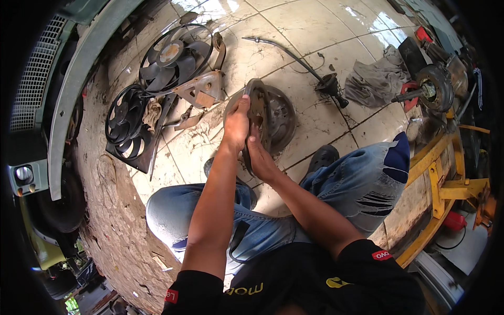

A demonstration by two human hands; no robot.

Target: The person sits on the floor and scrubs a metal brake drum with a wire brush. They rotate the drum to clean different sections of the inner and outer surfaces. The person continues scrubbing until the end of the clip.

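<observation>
Ahead of the shoes, on grimy cream floor tiles [325,23], lies a dull, round metal drum [283,122]. A worn metal disc [258,98] stands edge-on before it; contact between them is unclear. Left hand [239,123]: grip closed on the rim. Right hand [261,157]: touching the disc lower down, fingers partly hidden, closure indeterminable.

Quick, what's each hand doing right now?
Left hand: closed on the upright round metal part, holding it.
Right hand: against the same part; whether it grips cannot be told.
</observation>
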